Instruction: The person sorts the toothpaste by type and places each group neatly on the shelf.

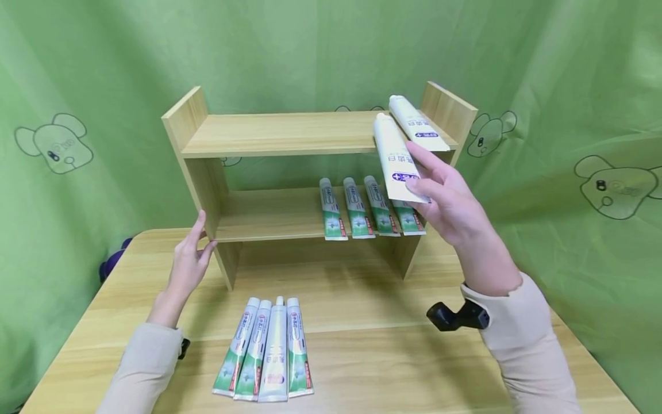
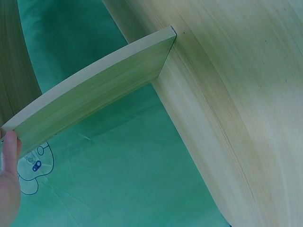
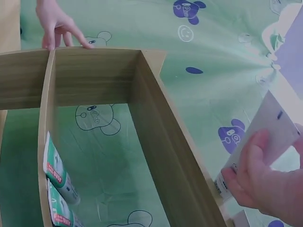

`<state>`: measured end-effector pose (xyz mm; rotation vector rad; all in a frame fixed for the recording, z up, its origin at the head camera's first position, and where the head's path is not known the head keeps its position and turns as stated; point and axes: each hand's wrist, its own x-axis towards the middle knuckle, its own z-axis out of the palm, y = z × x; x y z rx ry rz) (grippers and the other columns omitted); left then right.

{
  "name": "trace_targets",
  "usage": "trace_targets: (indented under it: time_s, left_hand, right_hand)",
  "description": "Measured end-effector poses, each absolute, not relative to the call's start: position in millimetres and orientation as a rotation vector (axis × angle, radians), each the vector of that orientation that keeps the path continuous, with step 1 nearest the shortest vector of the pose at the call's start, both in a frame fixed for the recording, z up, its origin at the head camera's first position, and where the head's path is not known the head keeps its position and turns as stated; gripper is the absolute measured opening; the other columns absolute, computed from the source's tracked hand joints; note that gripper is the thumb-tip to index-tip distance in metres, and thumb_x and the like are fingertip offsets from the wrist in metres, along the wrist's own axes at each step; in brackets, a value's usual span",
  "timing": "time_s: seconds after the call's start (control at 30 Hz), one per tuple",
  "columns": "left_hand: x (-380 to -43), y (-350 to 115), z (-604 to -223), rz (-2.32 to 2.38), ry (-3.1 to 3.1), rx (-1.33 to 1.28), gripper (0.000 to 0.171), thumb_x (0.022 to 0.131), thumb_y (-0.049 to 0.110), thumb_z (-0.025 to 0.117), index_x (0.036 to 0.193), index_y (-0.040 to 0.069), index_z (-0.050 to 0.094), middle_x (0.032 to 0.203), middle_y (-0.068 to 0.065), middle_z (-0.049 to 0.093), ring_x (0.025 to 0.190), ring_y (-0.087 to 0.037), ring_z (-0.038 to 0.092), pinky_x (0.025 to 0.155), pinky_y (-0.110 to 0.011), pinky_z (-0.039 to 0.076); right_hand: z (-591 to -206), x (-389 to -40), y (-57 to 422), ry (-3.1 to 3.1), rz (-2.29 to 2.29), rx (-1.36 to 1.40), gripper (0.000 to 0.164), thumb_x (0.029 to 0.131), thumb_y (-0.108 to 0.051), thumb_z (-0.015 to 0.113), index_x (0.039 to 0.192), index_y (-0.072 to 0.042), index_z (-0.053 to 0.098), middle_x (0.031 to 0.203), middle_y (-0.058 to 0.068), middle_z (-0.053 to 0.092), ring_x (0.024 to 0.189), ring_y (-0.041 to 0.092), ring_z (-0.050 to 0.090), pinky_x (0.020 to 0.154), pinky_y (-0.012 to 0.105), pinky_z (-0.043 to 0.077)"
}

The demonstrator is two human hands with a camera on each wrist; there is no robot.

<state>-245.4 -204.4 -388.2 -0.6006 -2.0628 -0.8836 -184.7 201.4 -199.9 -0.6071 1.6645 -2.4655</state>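
Note:
My right hand (image 1: 450, 201) pinches a white toothpaste tube (image 1: 393, 152) by its flat crimped end, thumb on the printed face. The tube's cap end points away, over the front edge of the wooden shelf unit's top board (image 1: 289, 135). Beside it, another white toothpaste tube (image 1: 414, 119) lies at that board's right end. My left hand (image 1: 188, 261) touches the unit's left side panel, its thumb at the lower board's front corner. In the left wrist view a finger (image 2: 9, 151) presses against the board edge. Several green-and-white toothpaste tubes (image 1: 354, 208) line the lower board's right half.
On the table (image 1: 362, 368) in front lie several tubes side by side: green-and-white toothpaste tubes (image 1: 299, 351) and one white tube (image 1: 275, 351). A green curtain (image 1: 310, 52) hangs behind. Something purple (image 1: 111, 263) shows past the table's left edge.

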Motion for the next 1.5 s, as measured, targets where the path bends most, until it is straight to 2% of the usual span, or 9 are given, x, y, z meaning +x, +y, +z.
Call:
trace_targets:
  time_s: [0.23, 0.43, 0.67, 0.93, 1.0, 1.1, 1.23, 1.33, 1.5]
  left_hand:
    - [-245, -205, -389, -0.898, -2.073, -0.600, 0.079, 0.074, -0.018, 0.061, 0.141, 0.006, 0.028, 0.126, -0.032, 0.045, 0.089, -0.044, 0.060, 0.063, -0.016, 0.054]
    - [-245, -205, -389, -0.892, -2.063, -0.611, 0.079, 0.074, -0.018, 0.061, 0.142, 0.007, 0.027, 0.125, -0.033, 0.046, 0.088, -0.044, 0.060, 0.062, -0.017, 0.054]
    - [-246, -206, -390, -0.886, -2.057, -0.614, 0.080, 0.074, -0.018, 0.061, 0.142, 0.007, 0.027, 0.125, -0.033, 0.045, 0.088, -0.045, 0.060, 0.060, -0.020, 0.055]
    - [-247, -206, -389, -0.885, -2.045, -0.624, 0.081, 0.074, -0.019, 0.061, 0.142, 0.008, 0.027, 0.126, -0.033, 0.045, 0.089, -0.046, 0.060, 0.062, -0.019, 0.054]
    - [-247, -206, -388, -0.886, -2.043, -0.625, 0.081, 0.074, -0.019, 0.061, 0.142, 0.008, 0.027, 0.126, -0.032, 0.045, 0.089, -0.046, 0.060, 0.061, -0.024, 0.056]
    - [-247, -205, -389, -0.894, -2.043, -0.625, 0.081, 0.074, -0.019, 0.060, 0.142, 0.007, 0.027, 0.127, -0.032, 0.044, 0.089, -0.046, 0.060, 0.063, -0.025, 0.056]
    - [-247, -204, -389, -0.901, -2.045, -0.622, 0.080, 0.074, -0.019, 0.060, 0.142, 0.008, 0.027, 0.127, -0.033, 0.044, 0.089, -0.046, 0.059, 0.065, -0.018, 0.054]
    - [-247, -204, -389, -0.901, -2.046, -0.614, 0.080, 0.074, -0.019, 0.060, 0.142, 0.008, 0.027, 0.126, -0.033, 0.044, 0.089, -0.045, 0.059, 0.063, -0.018, 0.054]
    - [-247, -204, -389, -0.894, -2.052, -0.605, 0.080, 0.074, -0.018, 0.060, 0.142, 0.008, 0.027, 0.126, -0.033, 0.045, 0.090, -0.045, 0.059, 0.060, -0.031, 0.056]
  right_hand:
    - [-199, -192, 196, 1.645, -2.572, -0.460, 0.071, 0.084, 0.004, 0.060, 0.143, -0.004, 0.022, 0.106, 0.008, 0.062, 0.083, 0.016, 0.066, 0.067, 0.017, 0.058]
    - [-201, -198, 192, 1.680, -2.624, -0.463, 0.064, 0.084, 0.002, 0.061, 0.139, 0.000, 0.030, 0.097, 0.008, 0.065, 0.081, 0.015, 0.066, 0.068, 0.019, 0.058]
    - [-202, -198, 191, 1.676, -2.605, -0.473, 0.063, 0.086, -0.005, 0.061, 0.141, -0.006, 0.031, 0.109, 0.006, 0.056, 0.079, 0.011, 0.061, 0.060, 0.014, 0.054]
    - [-205, -200, 192, 1.767, -2.451, -0.711, 0.072, 0.087, -0.003, 0.059, 0.146, -0.009, 0.017, 0.122, 0.006, 0.045, 0.086, 0.010, 0.056, 0.067, 0.018, 0.052]
    - [-205, -201, 190, 1.808, -2.455, -0.698, 0.072, 0.087, -0.002, 0.058, 0.146, -0.008, 0.017, 0.121, 0.006, 0.045, 0.084, 0.009, 0.057, 0.066, 0.017, 0.053]
    - [-206, -203, 188, 1.928, -2.469, -0.625, 0.068, 0.087, -0.002, 0.057, 0.144, -0.006, 0.021, 0.115, 0.005, 0.050, 0.076, 0.009, 0.057, 0.063, 0.015, 0.053]
    - [-207, -207, 183, 2.109, -2.550, -0.508, 0.059, 0.086, -0.004, 0.061, 0.138, 0.001, 0.035, 0.096, 0.002, 0.061, 0.062, 0.008, 0.057, 0.056, 0.014, 0.053]
    - [-209, -211, 179, 2.174, -2.646, -0.461, 0.053, 0.083, -0.004, 0.064, 0.131, 0.004, 0.043, 0.084, 0.000, 0.065, 0.055, 0.007, 0.058, 0.053, 0.014, 0.055]
    - [-214, -215, 171, 2.229, -2.726, -0.427, 0.048, 0.084, -0.002, 0.062, 0.129, 0.004, 0.046, 0.084, -0.004, 0.068, 0.053, 0.006, 0.058, 0.054, 0.014, 0.056]
